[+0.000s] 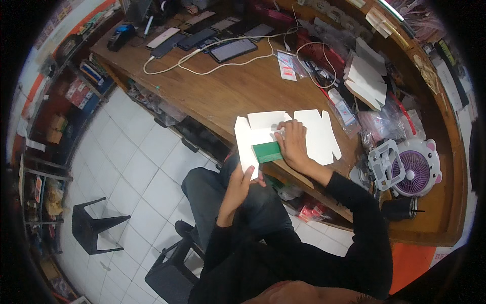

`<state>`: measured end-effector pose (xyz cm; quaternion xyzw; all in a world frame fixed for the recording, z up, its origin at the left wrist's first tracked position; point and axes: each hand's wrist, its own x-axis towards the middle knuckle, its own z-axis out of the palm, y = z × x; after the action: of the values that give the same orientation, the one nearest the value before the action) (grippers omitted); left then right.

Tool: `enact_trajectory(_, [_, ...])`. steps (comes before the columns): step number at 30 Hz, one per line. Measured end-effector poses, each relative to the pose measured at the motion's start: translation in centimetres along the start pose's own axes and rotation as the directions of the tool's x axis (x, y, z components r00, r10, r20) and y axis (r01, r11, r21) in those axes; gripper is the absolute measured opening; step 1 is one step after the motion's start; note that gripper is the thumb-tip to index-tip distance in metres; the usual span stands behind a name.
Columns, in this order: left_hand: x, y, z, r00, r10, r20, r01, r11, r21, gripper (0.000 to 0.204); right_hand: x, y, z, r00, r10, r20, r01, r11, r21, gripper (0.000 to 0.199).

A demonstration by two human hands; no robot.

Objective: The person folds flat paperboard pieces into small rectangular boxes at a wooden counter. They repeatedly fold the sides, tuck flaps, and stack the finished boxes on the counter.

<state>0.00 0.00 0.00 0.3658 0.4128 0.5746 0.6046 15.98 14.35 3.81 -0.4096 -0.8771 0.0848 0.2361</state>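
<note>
An unfolded white cardboard box [245,133] with creased flaps lies at the front edge of the wooden table, partly over my lap. My left hand [238,186] pinches its near flap between the thumb and fingers. On the cardboard, between my hands, is a green rectangular piece [267,152]; whether it is attached cannot be seen. My right hand [293,144] rests on the cardboard just right of the green piece, fingers bent and fingertips together. What its fingertips hold, if anything, is too small to tell. Another white flap section [318,137] spreads to the right, under and beside that hand.
Several phones [234,49] and a white cable [200,72] lie at the back of the wooden table [202,93]. More folded white cardboard [365,76] sits back right. Rightward are a purple-and-white fan [416,167], a grey stand [387,164] and a black cup [400,208]. A black stool [96,225] stands left.
</note>
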Motion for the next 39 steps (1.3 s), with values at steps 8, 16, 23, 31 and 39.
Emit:
enact_trajectory(8, [-4.0, 1.0, 0.1, 0.910, 0.259, -0.324, -0.326, 0.929, -0.174, 0.029, -11.0, -5.8, -2.1, 0.778, 0.562, 0.282, -0.364, 0.037, 0.931, 0.040])
enact_trajectory(16, [-7.3, 1.5, -3.2, 0.942, 0.206, -0.265, -0.288, 0.902, -0.323, 0.039, -4.8, -5.2, -7.0, 0.850, 0.413, 0.328, -0.229, -0.271, 0.935, 0.054])
enact_trajectory(23, [-1.5, 10.9, -2.5, 0.463, 0.886, 0.024, -0.437, 0.204, 0.876, 0.060, 0.5, -6.9, -17.2, 0.675, -0.601, -0.429, 0.683, 0.729, 0.052, 0.023])
enact_trajectory(31, [1.4, 6.5, -3.6, 0.775, 0.214, 0.594, -0.609, 0.006, 0.793, 0.039, -1.5, 4.7, -8.3, 0.704, -0.677, 0.214, 0.608, 0.730, 0.310, 0.036])
enact_trajectory(39, [5.6, 6.2, -2.5, 0.974, 0.224, -0.023, -0.119, 0.597, 0.793, 0.063, 5.1, 4.4, -5.1, 0.781, -0.034, 0.624, -0.231, 0.912, 0.339, 0.051])
